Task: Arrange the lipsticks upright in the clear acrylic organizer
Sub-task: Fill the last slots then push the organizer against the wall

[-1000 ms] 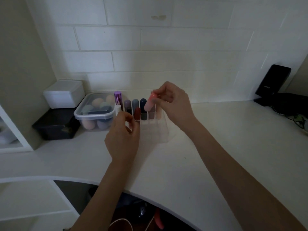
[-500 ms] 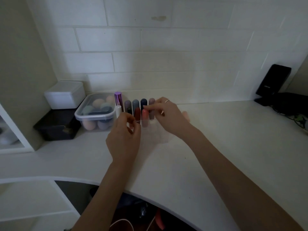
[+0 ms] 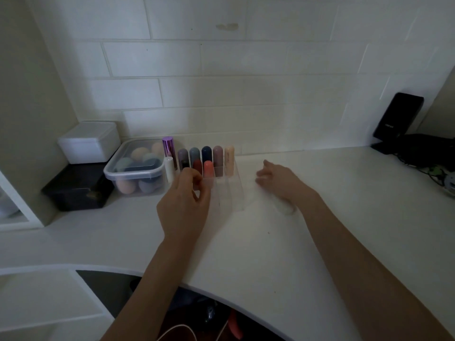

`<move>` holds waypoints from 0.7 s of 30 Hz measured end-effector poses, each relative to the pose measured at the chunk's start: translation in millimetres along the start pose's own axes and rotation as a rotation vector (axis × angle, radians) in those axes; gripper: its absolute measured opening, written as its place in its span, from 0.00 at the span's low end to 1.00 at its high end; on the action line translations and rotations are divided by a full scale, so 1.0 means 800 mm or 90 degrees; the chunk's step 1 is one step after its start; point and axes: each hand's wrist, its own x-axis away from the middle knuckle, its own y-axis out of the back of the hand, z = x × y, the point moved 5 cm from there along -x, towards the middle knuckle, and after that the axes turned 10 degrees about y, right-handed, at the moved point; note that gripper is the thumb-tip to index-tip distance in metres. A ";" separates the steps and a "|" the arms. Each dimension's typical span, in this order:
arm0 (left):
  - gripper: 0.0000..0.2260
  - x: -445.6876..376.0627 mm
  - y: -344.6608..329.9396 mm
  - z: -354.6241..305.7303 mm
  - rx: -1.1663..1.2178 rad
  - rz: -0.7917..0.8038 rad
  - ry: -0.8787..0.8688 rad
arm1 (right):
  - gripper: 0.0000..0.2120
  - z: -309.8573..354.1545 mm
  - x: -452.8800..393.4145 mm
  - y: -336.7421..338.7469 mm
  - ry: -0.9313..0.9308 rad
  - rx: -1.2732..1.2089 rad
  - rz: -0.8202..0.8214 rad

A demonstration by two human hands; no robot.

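Observation:
The clear acrylic organizer (image 3: 227,193) stands on the white counter near the wall. Its back row holds several upright lipsticks, from a grey-purple one (image 3: 183,157) to a peach one (image 3: 229,159). In front of them stand a dark red lipstick (image 3: 197,164) and a coral lipstick (image 3: 208,169). My left hand (image 3: 184,205) pinches the organizer's front left edge. To the organizer's right, my right hand (image 3: 278,183) is low over the counter, blurred, with its fingers apart. A pale blurred object (image 3: 284,207) lies under that wrist.
A metallic purple tube (image 3: 169,148) and a white tube (image 3: 169,169) stand left of the organizer. Beside them is a lidded clear box of makeup sponges (image 3: 134,168), then a white box (image 3: 89,141) on a black box (image 3: 78,187). A black device (image 3: 398,119) and cables sit far right.
My right hand set the coral lipstick upright in the front row, let go and moved right, down toward the counter. My left hand has stayed at the organizer.

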 end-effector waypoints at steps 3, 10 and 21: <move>0.06 0.001 0.000 -0.001 -0.001 0.002 -0.008 | 0.11 0.008 -0.001 0.009 0.003 -0.013 -0.104; 0.06 0.001 -0.001 -0.004 0.002 -0.003 -0.023 | 0.22 0.015 0.004 0.012 -0.010 -0.183 -0.175; 0.20 0.006 -0.013 -0.012 0.055 0.048 -0.181 | 0.14 0.106 0.038 0.051 0.185 -0.589 0.147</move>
